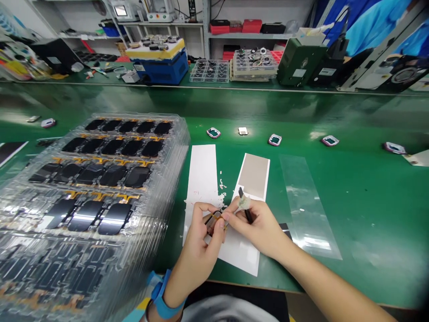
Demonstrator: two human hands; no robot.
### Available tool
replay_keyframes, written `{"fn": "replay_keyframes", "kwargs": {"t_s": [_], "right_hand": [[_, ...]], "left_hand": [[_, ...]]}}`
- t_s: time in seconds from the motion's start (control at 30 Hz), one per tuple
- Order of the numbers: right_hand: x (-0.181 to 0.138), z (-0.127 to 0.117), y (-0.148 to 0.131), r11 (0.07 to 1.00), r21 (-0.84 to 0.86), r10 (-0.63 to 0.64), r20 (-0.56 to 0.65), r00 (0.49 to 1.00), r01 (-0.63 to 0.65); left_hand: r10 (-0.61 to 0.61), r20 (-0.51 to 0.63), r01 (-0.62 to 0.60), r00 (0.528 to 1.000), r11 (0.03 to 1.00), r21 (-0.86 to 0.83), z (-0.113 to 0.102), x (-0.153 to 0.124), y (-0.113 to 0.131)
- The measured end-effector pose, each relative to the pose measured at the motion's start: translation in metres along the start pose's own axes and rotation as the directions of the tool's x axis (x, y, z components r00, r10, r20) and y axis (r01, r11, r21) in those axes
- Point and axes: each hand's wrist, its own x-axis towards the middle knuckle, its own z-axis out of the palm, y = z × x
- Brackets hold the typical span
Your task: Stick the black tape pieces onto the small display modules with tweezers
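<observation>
Between the fingers of my left hand (200,243) is a small display screen (212,219) with a dark edge and a bit of orange flex cable; my fingers hide much of it. My right hand (264,226) meets it from the other side, thumb and forefinger pinched at the screen's edge. A thin black stick-like tool (248,216) with a pale lump (244,202) on it is tucked in that same hand. Below both hands lie a white strip (203,174) and a white sheet with a grey-beige panel (254,172). Small white scraps (221,184) are scattered between them.
Stacked clear trays (177,147) of black screens fill the left side. A transparent film (310,205) lies to the right. Several small watch-like cases (275,140) are spaced along the green bench (375,214). Behind stand a blue box (164,67) and a green box (298,62).
</observation>
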Motion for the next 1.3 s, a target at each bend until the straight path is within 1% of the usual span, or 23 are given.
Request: {"fn": "replay_keyframes", "kwargs": {"t_s": [0.1, 0.13, 0.2, 0.27, 0.33, 0.37, 0.43, 0.47, 0.53, 0.57, 0.67, 0.73, 0.8, 0.83, 0.9, 1.0, 1.13, 1.3], "right_hand": [[0.001, -0.003, -0.001, 0.998, 0.062, 0.018, 0.022, 1.0, -0.02], [0.001, -0.007, -0.003, 0.997, 0.07, 0.012, 0.008, 1.0, -0.012], [0.0, -0.021, -0.008, 0.998, 0.059, -0.023, -0.092, 0.995, 0.028], [-0.002, -0.04, -0.013, 0.996, 0.019, -0.083, -0.247, 0.965, 0.091], [-0.005, -0.059, -0.013, 0.99, -0.067, -0.142, -0.394, 0.908, 0.126], [-0.007, -0.067, -0.011, 0.987, -0.113, -0.154, -0.449, 0.88, 0.116], [-0.011, -0.079, -0.004, 0.989, -0.135, -0.118, -0.526, 0.842, 0.054], [-0.012, -0.083, 0.0, 0.993, -0.111, -0.082, -0.543, 0.836, 0.025], [-0.015, -0.088, 0.01, 0.999, -0.045, -0.024, -0.539, 0.842, -0.001], [-0.016, -0.089, 0.014, 1.0, -0.025, -0.012, -0.528, 0.849, -0.001], [-0.014, -0.087, 0.022, 1.0, -0.008, -0.014, -0.507, 0.862, 0.011], [-0.012, -0.084, 0.025, 1.0, 0.008, -0.019, -0.498, 0.867, 0.026], [-0.008, -0.079, 0.028, 0.999, 0.022, -0.029, -0.489, 0.872, 0.045], [-0.007, -0.077, 0.03, 0.998, 0.026, -0.035, -0.484, 0.874, 0.054], [-0.004, -0.073, 0.034, 0.997, 0.033, -0.048, -0.479, 0.877, 0.072], [-0.002, -0.07, 0.04, 0.995, 0.038, -0.066, -0.48, 0.875, 0.096], [-0.002, -0.07, 0.041, 0.992, 0.046, -0.08, -0.489, 0.869, 0.118], [-0.002, -0.071, 0.038, 0.991, 0.045, -0.089, -0.501, 0.861, 0.129]], "left_hand": [[-0.003, 0.005, 0.003, 1.0, 0.999, 0.044, -0.001, 0.001, 0.002], [-0.004, 0.015, 0.003, 1.0, 0.997, 0.071, -0.001, 0.001, 0.004], [0.007, 0.047, -0.015, 0.999, 0.987, 0.162, 0.0, 0.001, 0.008], [0.035, 0.106, -0.066, 0.994, 0.95, 0.305, 0.004, 0.001, 0.013], [0.085, 0.205, -0.17, 0.975, 0.878, 0.448, 0.009, 0.001, 0.016], [0.105, 0.259, -0.228, 0.96, 0.832, 0.506, 0.012, 0.0, 0.016], [0.136, 0.341, -0.327, 0.93, 0.73, 0.6, 0.019, -0.001, 0.015], [0.146, 0.366, -0.362, 0.919, 0.677, 0.64, 0.023, -0.002, 0.014], [0.158, 0.392, -0.406, 0.906, 0.586, 0.701, 0.03, -0.003, 0.013], [0.163, 0.395, -0.416, 0.904, 0.555, 0.72, 0.033, -0.003, 0.014], [0.197, 0.407, -0.447, 0.892, 0.517, 0.73, 0.04, 0.002, 0.02], [0.255, 0.433, -0.502, 0.865, 0.477, 0.722, 0.043, 0.009, 0.023], [0.29, 0.466, -0.548, 0.836, 0.403, 0.733, 0.045, 0.017, 0.023], [0.288, 0.476, -0.555, 0.831, 0.366, 0.747, 0.046, 0.021, 0.021], [0.251, 0.485, -0.544, 0.838, 0.317, 0.777, 0.046, 0.026, 0.015], [0.21, 0.504, -0.546, 0.838, 0.288, 0.787, 0.045, 0.028, 0.007], [0.206, 0.535, -0.573, 0.819, 0.264, 0.776, 0.045, 0.029, 0.004], [0.217, 0.519, -0.562, 0.827, 0.284, 0.777, 0.046, 0.031, 0.006]]}}
